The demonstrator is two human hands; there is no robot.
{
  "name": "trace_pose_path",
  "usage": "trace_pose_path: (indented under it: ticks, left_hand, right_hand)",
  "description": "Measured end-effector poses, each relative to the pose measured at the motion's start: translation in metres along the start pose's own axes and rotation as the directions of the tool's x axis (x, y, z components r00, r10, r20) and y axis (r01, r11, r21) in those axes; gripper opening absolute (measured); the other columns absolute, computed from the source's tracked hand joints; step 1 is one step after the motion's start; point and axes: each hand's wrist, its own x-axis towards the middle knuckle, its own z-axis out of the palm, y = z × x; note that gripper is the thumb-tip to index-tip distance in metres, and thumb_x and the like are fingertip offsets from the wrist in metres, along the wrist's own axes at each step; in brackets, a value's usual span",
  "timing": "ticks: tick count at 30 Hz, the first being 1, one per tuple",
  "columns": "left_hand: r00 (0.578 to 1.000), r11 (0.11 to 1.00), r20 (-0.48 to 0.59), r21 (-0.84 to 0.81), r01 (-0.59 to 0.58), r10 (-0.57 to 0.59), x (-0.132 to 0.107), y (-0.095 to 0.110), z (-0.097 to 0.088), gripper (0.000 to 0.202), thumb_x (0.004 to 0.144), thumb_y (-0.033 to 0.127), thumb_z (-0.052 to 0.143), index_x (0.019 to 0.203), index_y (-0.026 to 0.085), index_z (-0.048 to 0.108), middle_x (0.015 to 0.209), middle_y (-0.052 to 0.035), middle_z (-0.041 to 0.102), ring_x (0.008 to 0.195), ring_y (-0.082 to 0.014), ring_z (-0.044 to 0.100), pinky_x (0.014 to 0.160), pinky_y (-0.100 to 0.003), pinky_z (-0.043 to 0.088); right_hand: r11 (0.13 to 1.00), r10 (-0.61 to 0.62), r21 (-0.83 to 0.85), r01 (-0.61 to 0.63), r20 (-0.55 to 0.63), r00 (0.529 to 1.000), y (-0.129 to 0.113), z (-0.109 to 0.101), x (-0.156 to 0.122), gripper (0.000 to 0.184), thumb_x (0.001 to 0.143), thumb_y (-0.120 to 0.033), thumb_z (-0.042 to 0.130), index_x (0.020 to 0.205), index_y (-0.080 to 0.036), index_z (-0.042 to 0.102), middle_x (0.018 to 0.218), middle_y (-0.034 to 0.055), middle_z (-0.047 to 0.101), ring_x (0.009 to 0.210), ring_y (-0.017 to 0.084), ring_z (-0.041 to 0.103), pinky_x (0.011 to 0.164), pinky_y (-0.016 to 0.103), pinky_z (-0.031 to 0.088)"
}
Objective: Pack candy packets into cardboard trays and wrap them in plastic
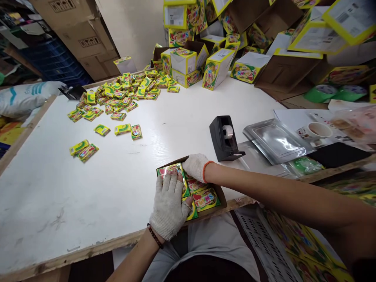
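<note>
A shallow brown cardboard box (223, 196) sits at the table's near edge, filled with small yellow-green packs labelled "TWINS" (206, 199). My left hand (169, 205), in a white knit glove with bare fingertips, lies open with its fingers flat on the packs at the box's left side. At the far side of the box is my right hand (196, 167), gloved in white with an orange cuff. Its fingers are bunched and bent down beside the packs; whatever they grip is hidden.
A black tape dispenser (223, 138) stands just beyond the box. Loose small packs (117, 94) are heaped at the far left. Larger yellow cartons (219, 69) pile up at the back. Clear plastic trays (277, 139) and a cup (315, 131) lie to the right.
</note>
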Motion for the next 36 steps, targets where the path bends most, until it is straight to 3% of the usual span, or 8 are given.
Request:
trace_pose_path:
  ticks: [4, 7, 12, 19, 26, 32, 36]
  left_hand:
    - [1.0, 1.0, -0.003, -0.016, 0.003, -0.004, 0.0, 0.0, -0.002, 0.062, 0.091, 0.042, 0.056, 0.142, 0.006, 0.052, 0.145, -0.0198, 0.055, 0.14, -0.038, 0.044, 0.12, -0.057, 0.027]
    - [1.0, 1.0, 0.02, -0.021, 0.006, -0.006, 0.0, 0.001, -0.002, 0.064, 0.091, 0.043, 0.055, 0.143, 0.006, 0.05, 0.147, -0.0198, 0.053, 0.14, -0.0387, 0.043, 0.12, -0.058, 0.026]
    - [0.999, 0.999, 0.038, -0.019, 0.026, -0.026, 0.0, 0.001, -0.002, 0.063, 0.091, 0.039, 0.055, 0.144, 0.007, 0.05, 0.147, -0.018, 0.054, 0.14, -0.0376, 0.044, 0.121, -0.058, 0.027]
    - [0.999, 0.999, 0.043, -0.036, 0.03, -0.029, -0.001, 0.001, -0.001, 0.063, 0.091, 0.043, 0.056, 0.143, 0.008, 0.051, 0.15, -0.0176, 0.051, 0.141, -0.0372, 0.043, 0.122, -0.058, 0.026]
    - [1.0, 0.998, 0.012, -0.052, 0.023, -0.022, 0.0, 0.0, 0.0, 0.063, 0.09, 0.044, 0.056, 0.142, 0.008, 0.053, 0.148, -0.017, 0.053, 0.139, -0.0372, 0.045, 0.121, -0.058, 0.027]
    - [0.999, 0.995, -0.006, -0.088, 0.043, -0.044, -0.001, 0.003, 0.001, 0.066, 0.089, 0.043, 0.059, 0.144, 0.009, 0.05, 0.152, -0.0185, 0.048, 0.141, -0.0377, 0.042, 0.119, -0.061, 0.029]
    - [1.0, 0.971, 0.003, -0.24, 0.007, -0.007, -0.002, -0.004, -0.01, 0.056, 0.088, 0.039, 0.06, 0.14, 0.017, 0.055, 0.15, -0.0157, 0.051, 0.142, -0.036, 0.042, 0.12, -0.06, 0.03]
  right_hand:
    - [0.998, 0.062, 0.006, -0.062, -0.136, 0.989, 0.004, 0.007, -0.013, 0.027, 0.096, -0.014, 0.047, 0.115, -0.011, 0.066, 0.109, 0.0196, 0.07, 0.103, 0.031, 0.069, 0.078, 0.04, 0.059]
    - [0.992, 0.119, -0.007, -0.124, -0.21, 0.97, 0.003, 0.02, -0.018, 0.032, 0.096, -0.009, 0.039, 0.113, -0.011, 0.065, 0.115, 0.0207, 0.065, 0.103, 0.029, 0.066, 0.075, 0.038, 0.058]
    - [0.993, 0.107, -0.024, -0.113, -0.181, 0.978, -0.001, 0.033, -0.018, 0.032, 0.095, -0.008, 0.039, 0.113, -0.01, 0.065, 0.113, 0.0202, 0.064, 0.104, 0.03, 0.063, 0.077, 0.037, 0.056]
    - [0.993, 0.099, -0.047, -0.108, -0.157, 0.983, -0.006, 0.035, -0.025, 0.043, 0.099, -0.012, 0.032, 0.135, -0.011, 0.055, 0.123, 0.0197, 0.058, 0.106, 0.032, 0.058, 0.078, 0.039, 0.054]
    - [0.99, 0.138, -0.004, -0.139, -0.096, 0.986, -0.015, 0.044, -0.023, 0.043, 0.096, -0.012, 0.038, 0.134, -0.017, 0.057, 0.125, 0.0214, 0.053, 0.111, 0.033, 0.054, 0.076, 0.04, 0.055]
    - [0.985, 0.136, 0.118, -0.13, -0.048, 0.99, -0.012, 0.035, -0.024, 0.046, 0.097, -0.015, 0.038, 0.139, -0.022, 0.056, 0.13, 0.0212, 0.051, 0.117, 0.034, 0.053, 0.085, 0.044, 0.054]
    - [0.981, 0.082, 0.176, -0.087, 0.035, 0.996, -0.003, 0.024, -0.027, 0.054, 0.09, -0.012, 0.047, 0.143, -0.025, 0.053, 0.136, 0.0204, 0.048, 0.118, 0.037, 0.052, 0.087, 0.046, 0.052]
